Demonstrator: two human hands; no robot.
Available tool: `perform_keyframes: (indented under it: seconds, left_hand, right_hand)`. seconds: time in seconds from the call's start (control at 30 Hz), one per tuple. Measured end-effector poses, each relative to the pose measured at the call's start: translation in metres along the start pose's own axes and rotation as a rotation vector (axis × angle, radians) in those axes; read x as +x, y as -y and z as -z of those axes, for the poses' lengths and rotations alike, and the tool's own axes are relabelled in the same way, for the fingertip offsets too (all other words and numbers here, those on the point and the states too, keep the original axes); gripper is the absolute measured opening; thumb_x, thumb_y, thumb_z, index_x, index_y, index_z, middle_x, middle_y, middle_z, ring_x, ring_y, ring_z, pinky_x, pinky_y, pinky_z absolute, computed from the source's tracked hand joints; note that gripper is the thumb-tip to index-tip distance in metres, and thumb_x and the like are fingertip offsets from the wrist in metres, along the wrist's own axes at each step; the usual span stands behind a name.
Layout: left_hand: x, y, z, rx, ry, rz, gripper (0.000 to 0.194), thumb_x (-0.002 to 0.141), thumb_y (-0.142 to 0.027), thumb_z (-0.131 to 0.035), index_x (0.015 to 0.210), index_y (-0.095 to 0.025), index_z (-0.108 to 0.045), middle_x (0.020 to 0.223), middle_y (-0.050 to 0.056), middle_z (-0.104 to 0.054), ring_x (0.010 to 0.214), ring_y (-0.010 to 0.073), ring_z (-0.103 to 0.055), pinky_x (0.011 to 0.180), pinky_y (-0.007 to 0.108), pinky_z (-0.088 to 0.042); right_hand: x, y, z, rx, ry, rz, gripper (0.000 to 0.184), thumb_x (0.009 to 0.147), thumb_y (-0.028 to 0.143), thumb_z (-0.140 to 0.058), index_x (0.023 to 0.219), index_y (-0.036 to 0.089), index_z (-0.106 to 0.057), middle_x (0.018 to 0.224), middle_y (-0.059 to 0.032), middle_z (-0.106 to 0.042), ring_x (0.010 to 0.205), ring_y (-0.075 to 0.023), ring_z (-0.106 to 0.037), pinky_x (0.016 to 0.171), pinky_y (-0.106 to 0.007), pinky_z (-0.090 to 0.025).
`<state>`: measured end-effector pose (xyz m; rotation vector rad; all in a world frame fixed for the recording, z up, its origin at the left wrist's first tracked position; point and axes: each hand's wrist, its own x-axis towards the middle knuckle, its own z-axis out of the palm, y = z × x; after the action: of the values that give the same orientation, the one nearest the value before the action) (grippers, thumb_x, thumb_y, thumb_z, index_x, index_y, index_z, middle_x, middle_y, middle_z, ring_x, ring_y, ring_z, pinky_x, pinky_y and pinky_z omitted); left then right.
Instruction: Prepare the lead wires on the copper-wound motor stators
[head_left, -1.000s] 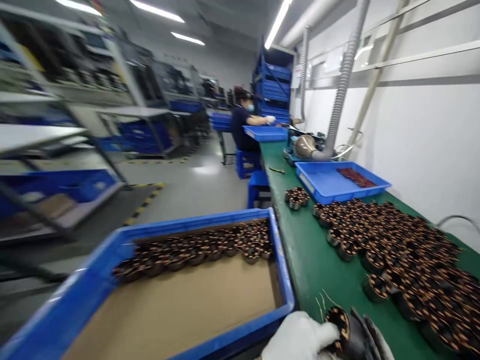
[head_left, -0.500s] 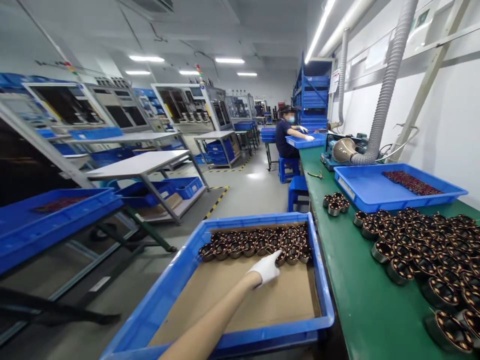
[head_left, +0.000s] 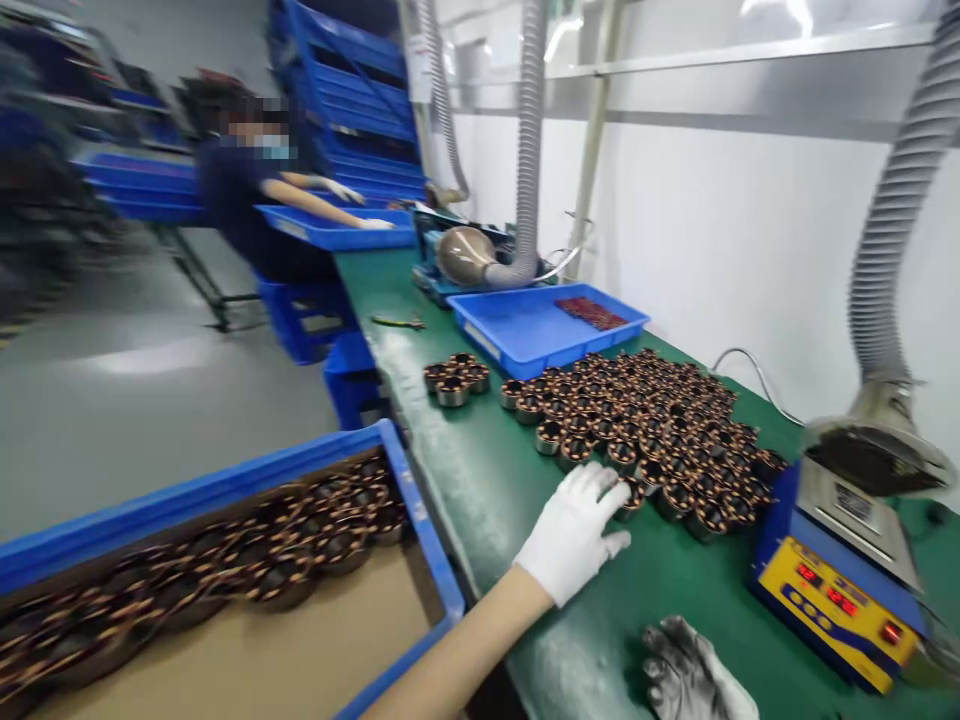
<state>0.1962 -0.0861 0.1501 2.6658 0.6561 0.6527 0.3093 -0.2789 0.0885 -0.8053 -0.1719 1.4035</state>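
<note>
Left hand: the white-gloved left hand is palm down, thumb set well apart and fingers slightly spread, their tips at one stator; whether they press on it cannot be told.
Right hand: the right hand, its glove grey-stained, lies lower in view with fingers half curled; whether they close on anything cannot be told.
Stator: at the cluster's near side, between the table's left and right edges, partly hidden by the left hand.
Handling: judged rigid and rather dense for its size; the metal wall may be slippery to a glove, the copper windings easily scraped or bent.
Hold: best taken by the outer wall, thumb opposite fingers, clear of the windings.
Table: green table; the stator cluster spreads toward its right edge, a small group sits nearer its left edge.
Bin: blue bin beside the table's left edge, stators packed along its far wall into the far right corner.
Device: yellow-fronted device, right of the cluster.
</note>
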Motion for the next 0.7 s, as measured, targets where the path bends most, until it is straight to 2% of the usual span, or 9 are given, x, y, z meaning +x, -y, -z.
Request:
perform_keyframes:
  seconds: [0.1, 0.17, 0.27, 0.3, 0.37, 0.47, 0.53, 0.63, 0.7]
  left_hand:
    - [0.028, -0.011, -0.019, 0.133, 0.002, -0.053, 0.029, 0.067, -0.023, -0.069, 0.09, -0.008, -0.061, 0.123, 0.021, -0.044, 0.124, 0.0383, -0.024, 0.105, 0.051, -0.016]
    - [0.027, -0.022, -0.026, 0.108, 0.052, -0.07, 0.018, 0.068, -0.017, -0.065, 0.081, -0.005, -0.062, 0.122, 0.024, -0.044, 0.122, 0.038, -0.029, 0.104, 0.049, -0.021]
    - [0.006, -0.045, -0.03, 0.003, 0.289, -0.024, 0.045, 0.059, -0.024, -0.07, 0.1, -0.01, -0.056, 0.129, 0.019, -0.037, 0.102, 0.0338, -0.05, 0.087, 0.044, -0.043]
    - [-0.002, -0.053, -0.031, -0.021, 0.36, -0.047, 0.052, 0.061, -0.022, -0.069, 0.109, -0.016, -0.052, 0.129, 0.015, -0.039, 0.096, 0.031, -0.053, 0.083, 0.044, -0.045]
    - [-0.012, -0.069, -0.037, -0.037, 0.427, -0.179, 0.046, 0.066, -0.015, -0.064, 0.11, -0.022, -0.052, 0.125, 0.01, -0.045, 0.1, 0.0286, -0.052, 0.086, 0.044, -0.043]
    - [-0.005, -0.092, -0.051, -0.14, 0.426, -0.405, 0.032, 0.065, -0.01, -0.067, 0.095, -0.02, -0.059, 0.123, 0.007, -0.049, 0.118, 0.0301, -0.037, 0.098, 0.045, -0.032]
    - [0.011, -0.107, -0.062, -0.313, 0.441, -0.455, 0.029, 0.058, -0.018, -0.077, 0.083, -0.017, -0.062, 0.123, 0.007, -0.049, 0.123, 0.0318, -0.03, 0.101, 0.044, -0.029]
    - [0.032, -0.124, -0.08, -0.65, 0.541, -0.371, 0.025, 0.055, -0.028, -0.08, 0.064, -0.016, -0.06, 0.117, 0.007, -0.053, 0.116, 0.0279, -0.041, 0.095, 0.036, -0.038]
    - [0.036, -0.131, -0.091, -0.803, 0.53, -0.234, 0.028, 0.054, -0.025, -0.079, 0.073, -0.017, -0.06, 0.116, 0.008, -0.053, 0.11, 0.0246, -0.047, 0.09, 0.033, -0.041]
  right_hand:
    - [-0.023, -0.001, 0.011, 0.072, -0.046, 0.086, 0.019, 0.071, 0.031, -0.067, 0.086, 0.02, -0.068, 0.087, -0.0089, -0.07, 0.071, -0.0202, -0.064, 0.064, -0.035, -0.049]
    - [-0.033, -0.002, 0.013, 0.086, -0.105, 0.208, 0.023, 0.068, 0.032, -0.07, 0.086, 0.018, -0.068, 0.085, -0.01, -0.07, 0.07, -0.0209, -0.064, 0.064, -0.035, -0.049]
    - [-0.034, 0.001, 0.011, 0.068, -0.297, 0.501, 0.025, 0.062, 0.029, -0.074, 0.084, 0.017, -0.068, 0.084, -0.0089, -0.07, 0.075, -0.0215, -0.064, 0.071, -0.036, -0.049]
    - [-0.033, 0.004, 0.011, 0.046, -0.385, 0.596, 0.024, 0.061, 0.026, -0.075, 0.082, 0.017, -0.068, 0.084, -0.0081, -0.07, 0.078, -0.0211, -0.063, 0.075, -0.036, -0.048]
    - [-0.031, 0.009, 0.011, -0.005, -0.515, 0.701, 0.026, 0.06, 0.023, -0.075, 0.083, 0.017, -0.067, 0.089, -0.0072, -0.069, 0.085, -0.0204, -0.062, 0.085, -0.035, -0.045]
    - [-0.034, 0.014, 0.014, -0.024, -0.525, 0.704, 0.033, 0.065, 0.026, -0.071, 0.097, 0.019, -0.064, 0.104, -0.0066, -0.065, 0.101, -0.0207, -0.056, 0.096, -0.036, -0.037]
    - [-0.039, 0.016, 0.018, 0.01, -0.477, 0.667, 0.033, 0.07, 0.03, -0.067, 0.101, 0.021, -0.063, 0.111, -0.0056, -0.062, 0.107, -0.0209, -0.052, 0.098, -0.037, -0.036]
    - [-0.045, 0.02, 0.022, 0.113, -0.416, 0.621, 0.026, 0.074, 0.035, -0.062, 0.097, 0.023, -0.064, 0.108, -0.0041, -0.063, 0.106, -0.0208, -0.053, 0.094, -0.037, -0.039]
    - [-0.045, 0.023, 0.022, 0.201, -0.357, 0.576, 0.027, 0.075, 0.037, -0.06, 0.098, 0.023, -0.064, 0.106, -0.0044, -0.064, 0.103, -0.021, -0.055, 0.091, -0.039, -0.042]
